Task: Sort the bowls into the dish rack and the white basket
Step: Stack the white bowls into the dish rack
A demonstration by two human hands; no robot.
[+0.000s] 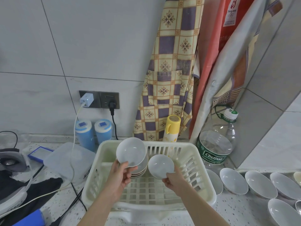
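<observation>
Cables, far left: a white charging cable (72, 152) and a black cord (115, 126) drop from the wall outlet (99, 99) across the counter; we judge neither is in our path unless an elbow swings wide.

Left hand (121, 174): we pinch a white bowl (131, 152) at its near rim, thumb on the inside face, fingers behind. It is tilted steeply toward us, above the back-left corner of the basket.

Risk, left: the hold is on one edge only, so a smooth glazed rim could rotate out of the pinch and fall.

Stack (140, 169): several bowls nested on their sides in the white basket (202, 181), directly under the left bowl. A drop here means ceramic on ceramic, so chipping is likely.

Right hand (173, 180): fingers curled on the near rim of a second white bowl (161, 166), also tilted, low over the basket floor just right of the stack.

Risk, centre: the two held bowls sit near each other; bringing both in together could knock rims or push the stack over.

Counter bowls, right (232, 181): a row waiting unsorted beside the basket, the nearest one close to its wall; shifting the basket could nudge them.

Dish rack: we cannot tell where it is.
</observation>
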